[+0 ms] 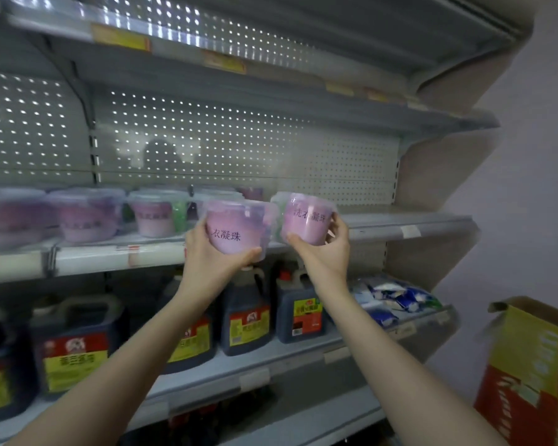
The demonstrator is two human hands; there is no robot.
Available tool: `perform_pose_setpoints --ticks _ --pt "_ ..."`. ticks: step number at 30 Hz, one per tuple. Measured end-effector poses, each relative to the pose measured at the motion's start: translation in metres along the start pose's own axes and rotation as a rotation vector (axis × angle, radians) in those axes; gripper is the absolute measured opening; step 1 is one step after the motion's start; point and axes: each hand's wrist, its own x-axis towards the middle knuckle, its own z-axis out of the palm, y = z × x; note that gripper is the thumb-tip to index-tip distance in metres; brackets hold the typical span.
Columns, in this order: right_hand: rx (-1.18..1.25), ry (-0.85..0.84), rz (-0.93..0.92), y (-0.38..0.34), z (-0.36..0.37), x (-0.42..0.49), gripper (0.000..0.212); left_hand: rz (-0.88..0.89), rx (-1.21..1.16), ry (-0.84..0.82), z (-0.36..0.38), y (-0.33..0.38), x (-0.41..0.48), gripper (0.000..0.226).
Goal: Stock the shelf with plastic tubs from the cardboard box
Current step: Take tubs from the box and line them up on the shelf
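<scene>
Two tubs raised to a shelf (416, 220).
Left hand (213, 252) fingers clamp left tub (236, 233), right hand (322, 252) fingers right tub (306, 220), at shelf edge; set each level beside the row (87, 217).
</scene>
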Motion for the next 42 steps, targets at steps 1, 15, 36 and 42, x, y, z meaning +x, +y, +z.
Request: perform_pose_setpoints --ticks 1,15,36,42 --pt "-0.003 -0.015 0.007 -0.003 0.007 -0.001 0.084 0.002 0.015 0.016 -0.010 0.002 -0.001 0.104" --pt "-0.142 -0.193 -0.071 0.022 0.055 0.068 0.098 0.084 0.157 0.230 -0.040 0.005 0.037 0.102" --pt "-0.774 -0.412 -0.231 0.073 0.083 0.171 0.066 0.053 0.209 0.345 0.042 -0.003 0.097 0.102" --pt "-0.786 -0.503 -0.207 0.080 0.105 0.196 0.070 0.045 0.198 0.360 0.047 0.003 0.105 0.111"
